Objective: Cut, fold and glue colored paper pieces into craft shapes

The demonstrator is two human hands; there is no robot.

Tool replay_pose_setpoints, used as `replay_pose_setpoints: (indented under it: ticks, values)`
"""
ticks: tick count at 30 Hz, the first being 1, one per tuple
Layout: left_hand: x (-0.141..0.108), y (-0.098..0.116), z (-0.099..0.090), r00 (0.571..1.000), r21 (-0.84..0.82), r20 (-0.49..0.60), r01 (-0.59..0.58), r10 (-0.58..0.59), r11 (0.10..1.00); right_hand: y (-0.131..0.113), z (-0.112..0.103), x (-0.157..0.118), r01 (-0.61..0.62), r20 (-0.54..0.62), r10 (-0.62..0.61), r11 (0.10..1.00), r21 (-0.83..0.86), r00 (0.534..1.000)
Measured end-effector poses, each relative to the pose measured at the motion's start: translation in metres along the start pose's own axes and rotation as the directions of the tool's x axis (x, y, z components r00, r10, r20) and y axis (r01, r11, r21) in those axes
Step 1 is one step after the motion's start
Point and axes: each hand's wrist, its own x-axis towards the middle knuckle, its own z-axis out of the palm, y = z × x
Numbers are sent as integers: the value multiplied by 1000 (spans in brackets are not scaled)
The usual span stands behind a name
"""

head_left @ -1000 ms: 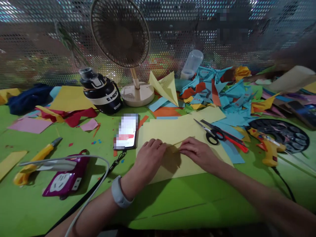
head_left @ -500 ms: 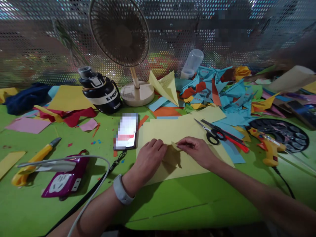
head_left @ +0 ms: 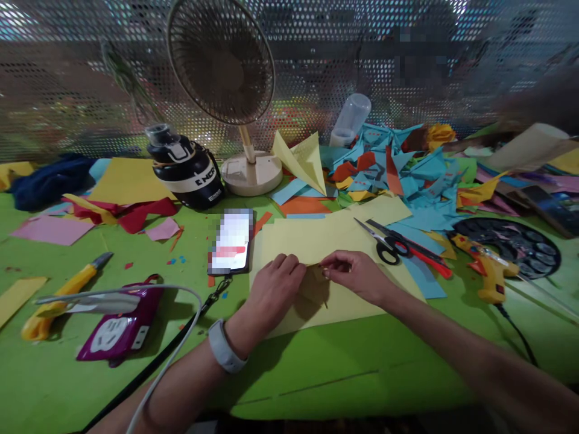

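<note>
My left hand (head_left: pixel 279 284), with a pale watch on its wrist, is closed with curled fingers on a small piece of yellow paper (head_left: pixel 313 283). My right hand (head_left: pixel 357 276) pinches the right edge of the same piece between thumb and fingertips. Much of that paper is hidden by the hands and their shadow, so its folds are unclear. Under both hands lie large pale yellow sheets (head_left: pixel 289 238). Black-handled scissors (head_left: pixel 388 247) and a red utility knife (head_left: pixel 429 258) rest on the sheets to the right of my right hand.
A phone (head_left: pixel 233 241) lies left of the sheets. Behind stand a fan (head_left: pixel 251 172) and a black bottle (head_left: pixel 187 175). Folded blue paper (head_left: pixel 420 172) is heaped at the back right, near a yellow glue gun (head_left: pixel 493 271). Yellow-handled pliers (head_left: pixel 67 295) and a purple power strip (head_left: pixel 120 328) lie left.
My right fingertips have shifted slightly at the paper's edge, and the small pale tip that stood between the hands no longer shows. My left hand has hardly moved.
</note>
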Motion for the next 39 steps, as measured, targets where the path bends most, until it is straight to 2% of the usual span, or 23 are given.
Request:
replay_pose_setpoints:
  ticks: [14,20,30,39]
  values:
    - [-20,18,12,997,102,-25,-72,75,992,-5,6,-1,-55,-49,52,997,-53,997]
    - [-29,20,10,990,157,-74,-105,117,982,-10,6,-3,-64,-68,57,993,-100,996]
    - [-29,19,15,966,70,-224,-114,127,991,-12,6,-4,-91,-87,84,992,-89,993]
    - [-27,19,13,968,13,-229,-107,108,994,-15,5,-5,-99,-98,87,987,-124,991]
